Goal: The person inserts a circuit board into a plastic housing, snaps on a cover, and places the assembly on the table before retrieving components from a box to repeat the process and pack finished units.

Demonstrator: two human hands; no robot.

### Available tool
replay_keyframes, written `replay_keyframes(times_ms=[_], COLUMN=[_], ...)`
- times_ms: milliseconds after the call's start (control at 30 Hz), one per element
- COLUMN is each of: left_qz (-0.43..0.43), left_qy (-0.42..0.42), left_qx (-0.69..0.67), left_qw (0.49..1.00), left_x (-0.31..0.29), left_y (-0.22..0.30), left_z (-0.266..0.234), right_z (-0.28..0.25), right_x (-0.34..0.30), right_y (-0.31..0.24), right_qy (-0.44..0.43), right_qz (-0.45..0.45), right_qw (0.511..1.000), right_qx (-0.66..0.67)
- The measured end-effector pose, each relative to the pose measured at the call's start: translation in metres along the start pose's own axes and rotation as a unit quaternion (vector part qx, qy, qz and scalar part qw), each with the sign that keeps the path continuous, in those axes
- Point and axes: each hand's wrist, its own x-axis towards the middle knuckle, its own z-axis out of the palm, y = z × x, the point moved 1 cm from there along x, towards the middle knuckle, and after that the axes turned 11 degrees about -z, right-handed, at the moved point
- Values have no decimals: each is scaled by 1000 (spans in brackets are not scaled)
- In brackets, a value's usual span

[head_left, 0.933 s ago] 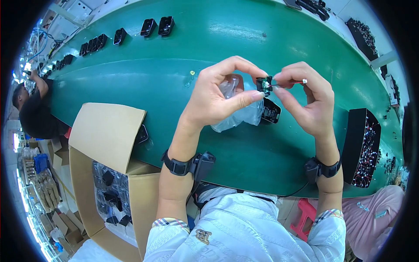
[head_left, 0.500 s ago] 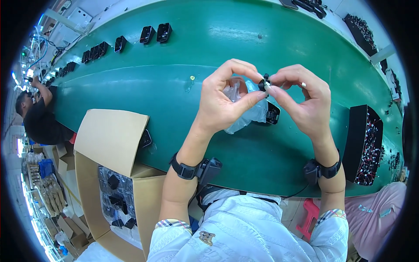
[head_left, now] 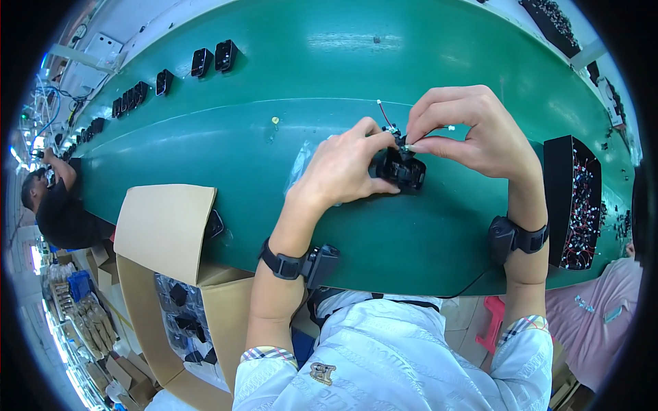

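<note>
In my left hand [head_left: 343, 163] is a black plastic housing [head_left: 406, 172], gripped between thumb and fingers just above the green table. My right hand [head_left: 469, 127] pinches a small black part with thin wires [head_left: 403, 142] at the housing's upper end. One dark red wire with a white connector [head_left: 379, 103] sticks up beyond the fingers. Another white plug [head_left: 450, 128] pokes out beside my right fingers. A crumpled clear plastic bag [head_left: 300, 168] lies by my left hand, partly hidden under it.
Black housings [head_left: 225, 56] stand in a row along the far left of the green table [head_left: 439, 233]. An open cardboard box [head_left: 226, 312] holds bagged black parts. At right stands a black bin [head_left: 558, 198] of wired connectors. One person [head_left: 58, 212] works far left; a pink sleeve [head_left: 593, 308] shows at right.
My hands came down from above the bag. My left hand now grips the black housing, and the small wired part has been brought against it. The view has shifted slightly.
</note>
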Motion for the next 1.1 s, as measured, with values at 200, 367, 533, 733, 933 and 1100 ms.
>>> replay_keyframes(times_ms=[200,367,533,733,933,1100], left_qz=[51,162,153,152,124,90], left_qy=[-34,-59,-108,-162,-203,-177], left_qx=[-187,-460,-539,-575,-593,-580], left_qw=[980,871,821,787,769,790], left_x=[-2,-8,-10,-13,-13,-14], left_y=[-20,-31,-34,-30,-31,-32], left_z=[-32,-39,-39,-40,-37,-34], right_z=[0,5,14,21,30,30], right_x=[4,9,13,13,15,15], right_y=[-11,-41,-59,-66,-65,-68], right_qy=[-6,37,88,100,92,115], right_qz=[-68,-136,-176,-194,-182,-163], right_qw=[998,990,974,962,965,967], right_qx=[2,-32,-109,-166,-164,-160])
